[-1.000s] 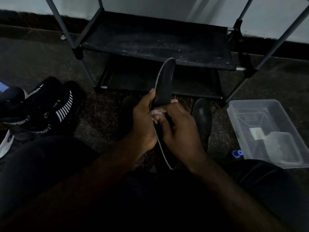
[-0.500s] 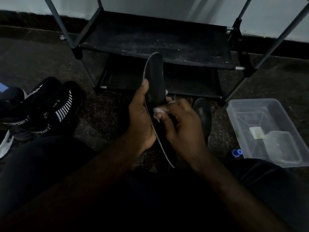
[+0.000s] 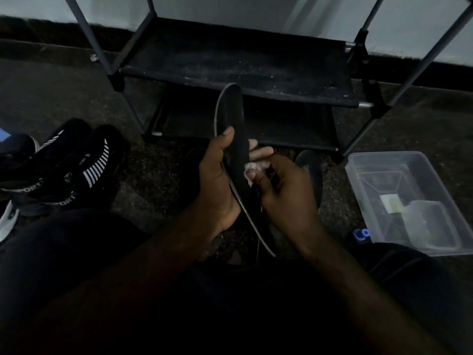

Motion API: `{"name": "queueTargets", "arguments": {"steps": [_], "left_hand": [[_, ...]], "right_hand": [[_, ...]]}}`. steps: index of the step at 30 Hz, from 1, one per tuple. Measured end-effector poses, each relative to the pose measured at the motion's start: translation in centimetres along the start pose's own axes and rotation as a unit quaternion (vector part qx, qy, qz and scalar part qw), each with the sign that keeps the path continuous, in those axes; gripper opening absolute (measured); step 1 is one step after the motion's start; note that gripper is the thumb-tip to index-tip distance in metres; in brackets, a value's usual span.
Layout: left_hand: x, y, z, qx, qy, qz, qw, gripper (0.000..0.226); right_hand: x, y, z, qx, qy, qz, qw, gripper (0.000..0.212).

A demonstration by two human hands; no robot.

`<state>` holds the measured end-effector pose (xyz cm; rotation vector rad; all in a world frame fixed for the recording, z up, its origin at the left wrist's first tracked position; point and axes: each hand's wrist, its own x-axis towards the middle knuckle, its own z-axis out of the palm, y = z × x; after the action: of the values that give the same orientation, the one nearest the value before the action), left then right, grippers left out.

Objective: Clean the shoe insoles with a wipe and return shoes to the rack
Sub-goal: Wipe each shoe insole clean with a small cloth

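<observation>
A long black insole (image 3: 231,119) with a pale edge stands nearly upright in front of me. My left hand (image 3: 217,180) grips its middle, thumb across the front. My right hand (image 3: 279,185) pinches a small crumpled pale wipe (image 3: 252,167) against the insole's right face. A second dark insole (image 3: 308,167) lies on the floor just right of my hands. Black sport shoes (image 3: 76,167) with white stripes sit on the floor at the left. The black shoe rack (image 3: 243,67) stands ahead against the wall, its shelves bare.
A clear plastic tub (image 3: 378,165) holding a smaller container sits on the floor at the right, with a small blue cap (image 3: 361,233) beside it. A white shoe edge (image 3: 7,221) shows at far left. My dark-clothed legs fill the foreground.
The insole has swung to the left and tilted, its tip now further left than a second ago. My right hand with the wipe has shifted slightly right along its face.
</observation>
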<state>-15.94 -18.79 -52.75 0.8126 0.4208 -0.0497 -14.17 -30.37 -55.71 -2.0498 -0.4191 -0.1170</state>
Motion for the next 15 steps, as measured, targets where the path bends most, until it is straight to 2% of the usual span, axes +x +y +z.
{"name": "queueTargets", "arguments": {"steps": [2,4,7,10,13,15], "left_hand": [[-0.2,-0.4,0.1,0.003,-0.011,0.002,1.0,0.06],[-0.3,-0.4,0.2,0.006,-0.013,0.005,1.0,0.063],[-0.2,0.1,0.0,0.019,0.01,0.008,1.0,0.072],[0.2,0.8,-0.3,0.016,0.026,0.004,1.0,0.075],[0.2,0.6,0.0,0.003,0.029,0.004,1.0,0.075],[0.1,0.2,0.4,-0.003,0.028,0.004,1.0,0.074]], "right_hand": [[0.3,0.5,-0.3,-0.035,0.021,0.015,0.999,0.011],[0.2,0.4,-0.4,-0.016,0.014,0.027,0.999,0.008],[-0.4,-0.6,-0.3,0.093,-0.038,0.043,0.994,0.005],[-0.9,-1.3,0.2,0.126,-0.105,0.034,0.986,0.009],[-0.7,-0.6,0.4,0.106,-0.079,0.052,0.99,0.008],[-0.2,0.2,0.2,0.055,-0.051,0.067,0.995,0.011]]}}
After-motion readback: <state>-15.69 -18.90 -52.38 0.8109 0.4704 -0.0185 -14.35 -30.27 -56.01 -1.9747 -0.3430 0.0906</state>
